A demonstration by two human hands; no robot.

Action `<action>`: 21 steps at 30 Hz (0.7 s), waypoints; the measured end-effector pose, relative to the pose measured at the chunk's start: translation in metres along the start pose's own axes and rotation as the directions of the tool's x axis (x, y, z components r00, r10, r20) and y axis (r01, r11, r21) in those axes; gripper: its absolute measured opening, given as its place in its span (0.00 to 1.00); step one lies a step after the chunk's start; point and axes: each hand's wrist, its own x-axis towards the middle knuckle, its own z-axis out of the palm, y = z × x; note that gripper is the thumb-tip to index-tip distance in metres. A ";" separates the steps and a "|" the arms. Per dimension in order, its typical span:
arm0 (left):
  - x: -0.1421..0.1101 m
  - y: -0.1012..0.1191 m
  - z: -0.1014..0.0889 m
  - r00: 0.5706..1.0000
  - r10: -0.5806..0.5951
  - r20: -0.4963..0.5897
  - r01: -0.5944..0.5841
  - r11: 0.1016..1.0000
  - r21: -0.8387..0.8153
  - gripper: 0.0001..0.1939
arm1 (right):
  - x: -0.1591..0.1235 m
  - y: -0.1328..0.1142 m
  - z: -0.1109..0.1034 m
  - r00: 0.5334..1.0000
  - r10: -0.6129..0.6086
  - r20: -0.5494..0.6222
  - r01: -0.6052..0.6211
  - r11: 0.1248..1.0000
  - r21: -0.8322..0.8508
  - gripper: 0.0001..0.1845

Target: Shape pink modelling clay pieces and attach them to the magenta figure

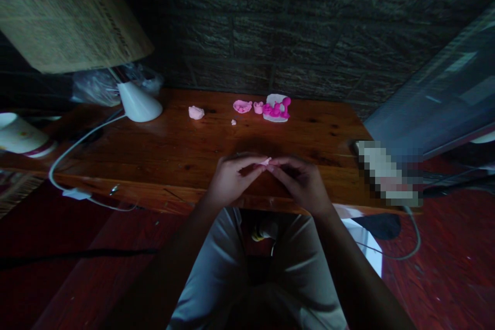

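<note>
My left hand (234, 178) and my right hand (303, 178) meet over the front part of the wooden table. Between their fingertips is a small piece of light pink modelling clay (266, 161), pinched from both sides. Beyond them lie a lump of pale pink clay (196, 112), a tiny pink bit (233, 122), a pink bowl-shaped clay piece (242, 106) and a small pink cup-like piece (258, 108). To their right, bright magenta clay shapes (276, 109) rest on a white clay slab (275, 98).
A lamp with a white base (139, 104) and brown paper shade (73, 15) stands at the left, its white cable (58, 165) hanging over the table edge. A paper cup (23, 136) lies far left. A blurred-out object (386, 172) sits at the right end. A stone wall (247, 36) runs behind.
</note>
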 end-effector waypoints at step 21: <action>0.005 -0.001 -0.009 0.964 -0.212 0.157 0.256 0.899 -0.356 0.12 | -0.002 -0.003 0.000 0.999 0.033 -0.042 -0.029 0.995 0.097 0.10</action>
